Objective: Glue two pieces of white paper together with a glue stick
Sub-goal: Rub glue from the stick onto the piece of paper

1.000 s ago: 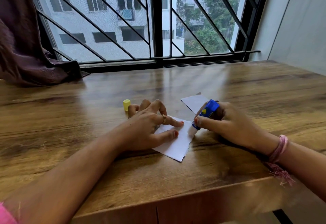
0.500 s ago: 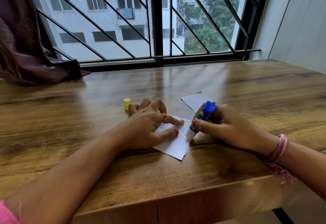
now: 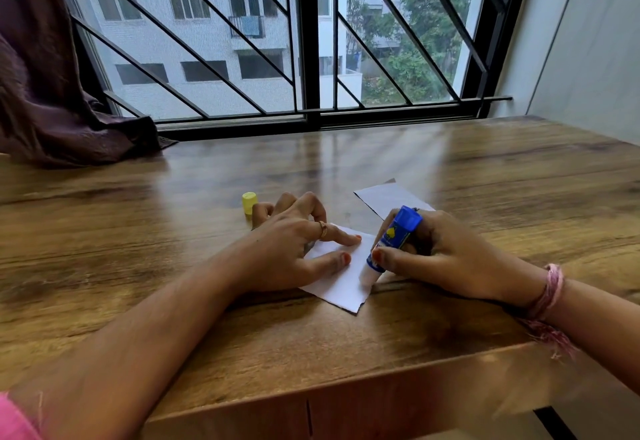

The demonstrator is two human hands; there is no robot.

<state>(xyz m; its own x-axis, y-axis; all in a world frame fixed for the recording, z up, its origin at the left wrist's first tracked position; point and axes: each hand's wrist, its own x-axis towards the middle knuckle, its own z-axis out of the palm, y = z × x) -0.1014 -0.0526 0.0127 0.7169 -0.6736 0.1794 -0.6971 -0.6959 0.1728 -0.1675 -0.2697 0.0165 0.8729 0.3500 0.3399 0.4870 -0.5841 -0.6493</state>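
A small white paper piece (image 3: 346, 287) lies on the wooden table (image 3: 485, 179) in front of me. My left hand (image 3: 294, 245) presses it flat with thumb and forefinger stretched out. My right hand (image 3: 443, 259) grips a blue glue stick (image 3: 394, 237), tilted, with its white glue tip touching the paper's right edge. A second white paper piece (image 3: 384, 197) lies just beyond, partly hidden behind the glue stick and my right hand. The stick's yellow cap (image 3: 249, 202) stands on the table to the left of my left hand.
A dark curtain (image 3: 52, 110) bunches on the table's far left corner. A barred window (image 3: 308, 41) runs along the far edge, and a pale wall (image 3: 588, 58) stands at the right. The table's front edge (image 3: 381, 377) is close to me.
The glue stick's tip has slid along the paper's right edge, up and then back toward me. My left hand has stayed pressing the paper.
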